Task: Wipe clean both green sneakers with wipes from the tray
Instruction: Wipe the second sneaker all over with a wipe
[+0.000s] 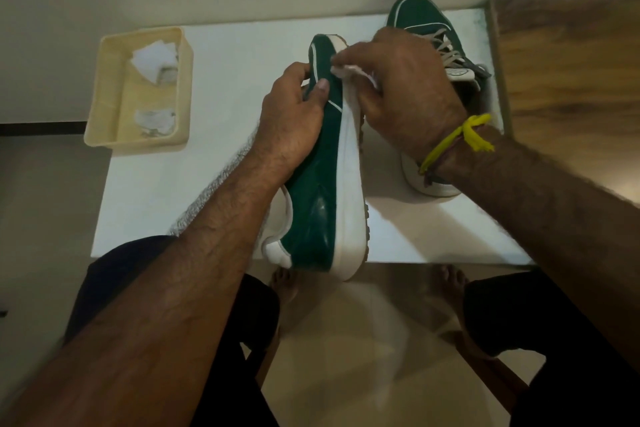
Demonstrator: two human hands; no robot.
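No legible text, brand, number or sign anywhere. Tongue label (pixel 458 73) on the far green sneaker (pixel 424 19) carries a faint oval mark, too blurred to read. Held sneaker (pixel 313 191): plain green side and white sole, no lettering seen. Tray (pixel 104 107) and its wipes (pixel 152 61) unmarked.

We see a white table (pixel 221 184) set against a pale wall. On its far left corner sits a cream tray (pixel 104 104) holding crumpled wipes (pixel 154 61). At its far right side 1 green sneaker (pixel 420 15) rests upright on its sole, laces showing.
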